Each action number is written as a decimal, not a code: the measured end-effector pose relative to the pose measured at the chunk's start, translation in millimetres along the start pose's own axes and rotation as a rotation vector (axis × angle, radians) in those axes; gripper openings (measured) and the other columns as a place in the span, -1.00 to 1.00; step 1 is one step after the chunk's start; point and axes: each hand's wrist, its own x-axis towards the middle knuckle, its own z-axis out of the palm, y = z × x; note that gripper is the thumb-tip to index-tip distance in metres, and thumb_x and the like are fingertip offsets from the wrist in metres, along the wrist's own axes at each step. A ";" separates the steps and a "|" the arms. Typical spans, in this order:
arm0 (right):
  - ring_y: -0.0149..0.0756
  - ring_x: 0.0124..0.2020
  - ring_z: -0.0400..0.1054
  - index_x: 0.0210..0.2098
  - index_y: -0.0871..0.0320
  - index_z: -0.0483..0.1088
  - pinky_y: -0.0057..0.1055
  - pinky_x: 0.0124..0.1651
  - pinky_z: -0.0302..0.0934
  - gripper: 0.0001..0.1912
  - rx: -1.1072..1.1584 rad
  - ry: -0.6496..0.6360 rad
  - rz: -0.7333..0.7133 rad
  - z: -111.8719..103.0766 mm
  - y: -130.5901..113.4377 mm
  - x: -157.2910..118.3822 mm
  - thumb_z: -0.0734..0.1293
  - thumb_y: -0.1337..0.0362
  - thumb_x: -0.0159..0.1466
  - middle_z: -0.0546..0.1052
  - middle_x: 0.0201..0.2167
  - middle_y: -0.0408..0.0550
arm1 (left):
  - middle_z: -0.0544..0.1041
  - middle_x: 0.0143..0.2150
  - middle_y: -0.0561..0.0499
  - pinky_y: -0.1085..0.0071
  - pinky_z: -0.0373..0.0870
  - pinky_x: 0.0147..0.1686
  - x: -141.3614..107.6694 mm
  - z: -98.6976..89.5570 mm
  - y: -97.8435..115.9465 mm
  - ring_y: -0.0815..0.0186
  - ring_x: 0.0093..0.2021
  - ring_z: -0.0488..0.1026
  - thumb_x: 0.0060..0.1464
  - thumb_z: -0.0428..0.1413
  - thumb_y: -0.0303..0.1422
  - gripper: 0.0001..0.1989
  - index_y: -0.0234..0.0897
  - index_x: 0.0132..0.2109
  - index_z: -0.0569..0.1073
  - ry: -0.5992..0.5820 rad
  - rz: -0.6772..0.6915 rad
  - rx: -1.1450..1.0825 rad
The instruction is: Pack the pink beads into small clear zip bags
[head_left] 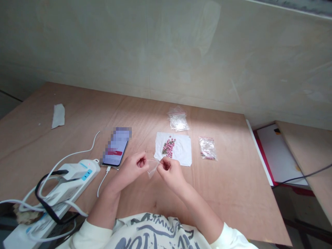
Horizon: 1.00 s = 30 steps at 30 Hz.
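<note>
Between my two hands a small clear plastic bag (152, 168) is stretched by its upper edge. My left hand (135, 166) pinches one side of it with closed fingers. On the other side, my right hand (169, 170) pinches the opposite corner. Just beyond my right hand lies a white paper sheet (183, 149) with a heap of pink beads (169, 148) on it. A few darker greenish pieces are mixed into the heap. To the right sits a clear bag (207, 148) with some pink beads at its bottom. A stack of clear bags (178, 121) lies behind the sheet.
A phone (118, 147) with a lit screen lies left of my hands, a white cable (103, 180) beside it. At the lower left is a white power strip (80, 180) with tangled cables. A white scrap (58, 116) lies far left. A wall (145, 52) borders the table's back edge.
</note>
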 end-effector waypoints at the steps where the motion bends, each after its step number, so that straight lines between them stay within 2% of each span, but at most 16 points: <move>1: -0.54 -0.65 -0.03 -0.71 0.17 0.06 -0.55 -0.60 -0.12 -0.86 0.016 0.004 -0.007 1.4 -1.2 -0.7 0.13 0.42 -0.08 0.08 -0.75 -0.28 | 0.33 -0.48 0.11 0.52 0.27 -0.45 0.1 0.6 2.4 0.41 -0.47 0.30 -0.13 -0.04 -0.45 -0.93 -0.28 -0.41 0.32 -0.031 0.043 -0.002; 3: -0.55 -0.68 -0.01 -0.71 0.16 0.05 -0.56 -0.62 -0.10 -0.86 0.078 -0.016 -0.006 3.0 -4.0 -1.8 0.13 0.41 -0.08 0.08 -0.76 -0.29 | 0.36 -0.14 -0.01 0.42 0.27 -0.17 0.2 1.3 8.5 0.31 -0.18 0.33 -0.12 -0.05 -0.49 -0.68 -0.25 -0.13 0.29 -0.090 0.145 -0.044; 5: -0.56 -0.72 0.01 -0.70 0.15 0.05 -0.58 -0.66 -0.10 -0.86 0.160 -0.042 0.034 2.6 -5.1 -2.5 0.13 0.40 -0.07 0.09 -0.79 -0.31 | 0.22 0.08 -0.03 0.35 0.11 0.04 0.3 0.3 13.6 0.28 0.05 0.19 -0.10 -0.11 -0.55 -0.51 -0.21 0.04 0.17 -0.123 0.203 -0.090; 8: -0.56 -0.80 0.02 -0.68 0.15 0.08 -0.59 -0.74 -0.09 -0.89 0.297 -0.058 0.154 -1.5 -0.8 -3.5 0.13 0.39 -0.07 0.12 -0.84 -0.33 | 0.21 0.12 0.04 0.30 -0.04 0.13 -1.0 -5.7 15.4 0.29 0.14 0.07 -0.07 -0.17 -0.60 -0.50 -0.17 0.04 0.22 -0.195 0.202 -0.101; 10: -0.55 -0.83 0.05 -0.66 0.15 0.09 -0.59 -0.78 -0.06 -0.90 0.441 -0.110 0.221 -4.6 4.2 -4.2 0.13 0.37 -0.06 0.16 -0.84 -0.33 | 0.19 0.14 0.08 0.27 -0.08 0.14 -3.5 -10.7 14.0 0.27 0.17 0.01 -0.01 -0.14 -0.54 -0.56 -0.13 0.04 0.24 -0.296 0.200 -0.099; 12: -0.51 -0.81 0.13 -0.63 0.15 0.10 -0.57 -0.78 0.02 -0.91 0.591 -0.159 0.243 -6.5 8.3 -4.8 0.14 0.33 -0.03 0.21 -0.80 -0.32 | 0.09 0.19 0.07 0.25 -0.09 0.14 -6.7 -13.7 12.4 0.25 0.19 -0.05 0.03 -0.07 -0.41 -0.54 -0.10 0.11 0.13 -0.415 0.190 -0.103; 13: -0.50 -0.79 0.16 -0.62 0.15 0.11 -0.56 -0.77 0.06 -0.91 0.652 -0.172 0.242 -7.0 9.8 -5.1 0.15 0.31 -0.02 0.22 -0.78 -0.31 | 0.04 0.21 0.06 0.25 -0.09 0.13 -8.1 -14.0 12.1 0.24 0.20 -0.08 0.01 -0.02 -0.34 -0.47 -0.10 0.14 0.05 -0.458 0.178 -0.102; 15: -0.49 -0.75 0.20 -0.60 0.15 0.12 -0.54 -0.73 0.11 -0.88 0.730 -0.179 0.226 -7.3 11.9 -5.3 0.18 0.28 0.00 0.25 -0.73 -0.29 | -0.03 0.23 0.02 0.25 -0.09 0.13 -9.5 -12.0 12.2 0.22 0.20 -0.12 -0.05 0.05 -0.25 -0.34 -0.11 0.17 -0.05 -0.490 0.156 -0.089; 17: -0.49 -0.72 0.21 -0.59 0.15 0.12 -0.51 -0.69 0.14 -0.85 0.753 -0.180 0.205 -7.8 14.6 -5.1 0.19 0.24 0.02 0.27 -0.68 -0.26 | 0.00 0.22 0.01 0.27 -0.06 0.12 -8.3 -7.9 13.0 0.23 0.20 -0.08 -0.05 0.04 -0.22 -0.35 -0.12 0.16 -0.03 -0.454 0.148 -0.078; 20: -0.46 -0.67 0.21 -0.53 0.15 0.13 -0.47 -0.64 0.15 -0.82 0.660 -0.127 0.193 -10.2 23.9 -3.9 0.15 0.17 0.07 0.29 -0.63 -0.22 | 0.11 0.16 0.01 0.32 0.01 0.10 -2.8 -1.3 12.0 0.27 0.15 0.04 0.01 -0.02 -0.23 -0.49 -0.12 0.12 0.06 -0.360 0.165 -0.077; 24: -0.42 -0.56 0.17 -0.46 0.15 0.15 -0.44 -0.49 0.13 -0.86 0.196 0.258 0.127 -14.1 45.2 0.1 0.19 0.22 0.06 0.26 -0.56 -0.18 | 0.22 0.08 -0.03 0.29 0.04 0.07 5.2 5.4 3.9 0.26 0.10 0.11 0.02 -0.03 -0.28 -0.51 -0.13 0.11 0.06 -0.258 0.195 -0.024; 25: -0.41 -0.52 0.17 -0.44 0.16 0.16 -0.43 -0.44 0.13 -0.87 0.075 0.320 0.101 -14.3 50.2 1.4 0.21 0.25 0.05 0.25 -0.54 -0.17 | 0.25 0.05 -0.04 0.27 0.06 0.06 6.6 7.0 1.5 0.24 0.08 0.14 0.00 -0.02 -0.29 -0.50 -0.15 0.11 0.06 -0.239 0.190 -0.005; 27: -0.37 -0.46 0.17 -0.41 0.17 0.18 -0.40 -0.37 0.11 -0.90 -0.097 0.347 0.056 -13.8 57.6 3.9 0.20 0.29 0.05 0.25 -0.51 -0.14 | 0.28 0.01 -0.07 0.25 0.09 0.02 8.7 10.5 -2.3 0.21 0.04 0.18 -0.03 0.01 -0.29 -0.50 -0.20 0.08 0.09 -0.210 0.165 0.031; 30: -0.33 -0.43 0.17 -0.43 0.17 0.20 -0.39 -0.35 0.10 -0.95 -0.205 0.332 0.004 -11.8 62.2 6.8 0.17 0.33 0.08 0.27 -0.49 -0.10 | 0.31 -0.03 -0.09 0.23 0.12 -0.01 10.8 15.3 -5.9 0.17 0.01 0.21 -0.06 0.04 -0.28 -0.56 -0.23 0.00 0.17 -0.174 0.137 0.071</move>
